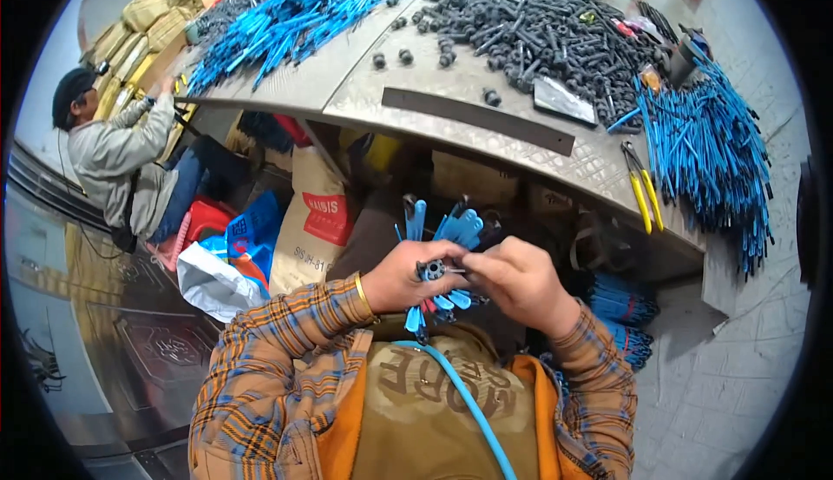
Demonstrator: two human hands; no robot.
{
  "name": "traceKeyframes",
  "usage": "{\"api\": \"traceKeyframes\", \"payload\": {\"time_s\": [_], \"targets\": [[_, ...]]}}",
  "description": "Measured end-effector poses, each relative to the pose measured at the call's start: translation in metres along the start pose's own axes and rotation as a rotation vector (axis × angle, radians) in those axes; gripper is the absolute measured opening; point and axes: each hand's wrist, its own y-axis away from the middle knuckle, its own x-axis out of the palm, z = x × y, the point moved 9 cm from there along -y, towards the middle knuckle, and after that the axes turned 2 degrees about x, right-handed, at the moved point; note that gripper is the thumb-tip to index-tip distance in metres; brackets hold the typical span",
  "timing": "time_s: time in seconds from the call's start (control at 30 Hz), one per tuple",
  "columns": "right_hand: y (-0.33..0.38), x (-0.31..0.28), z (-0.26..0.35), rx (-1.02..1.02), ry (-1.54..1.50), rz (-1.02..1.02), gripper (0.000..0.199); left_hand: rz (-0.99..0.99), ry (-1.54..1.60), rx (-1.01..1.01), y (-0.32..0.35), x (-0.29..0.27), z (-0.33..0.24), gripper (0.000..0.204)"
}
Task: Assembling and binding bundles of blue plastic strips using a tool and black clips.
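Note:
My left hand [399, 273] is closed round a bundle of blue ribs [462, 226] with black ends, which stick out above and below my fist. At the thumb side of that hand shows a round, notched black hub [430, 270], apparently part of the same bundle. My right hand [525, 285] is closed in a pinch right beside the hub, its fingertips almost touching my left hand. A short thin metallic piece shows between the two hands; whether my right fingers grip it is too small to tell.
On the metal table [369, 81] lie a heap of dark hubs [538, 33], piles of blue ribs [295, 20] and a flat metal bar [477, 121]. Yellow-handled pliers [643, 189] hang over its near edge. Another person [130, 159] works at the left. A paper sack [305, 220] stands below.

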Motion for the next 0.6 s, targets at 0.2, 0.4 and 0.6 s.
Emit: {"api": "traceKeyframes", "payload": {"time_s": [0.2, 0.4, 0.6], "targets": [[0.025, 0.001, -0.017, -0.042, 0.198, -0.032, 0.023, 0.090, 0.023, 0.034, -0.029, 0.028, 0.009, 0.032], [0.032, -0.052, -0.031, 0.013, 0.358, -0.208, 0.023, 0.059, 0.141, -0.051, -0.033, 0.024, 0.011, 0.021], [0.077, -0.171, -0.126, 0.602, 1.104, -0.281, 0.022, 0.104, 0.092, -0.112, -0.012, -0.001, 0.032, 0.020]]}}
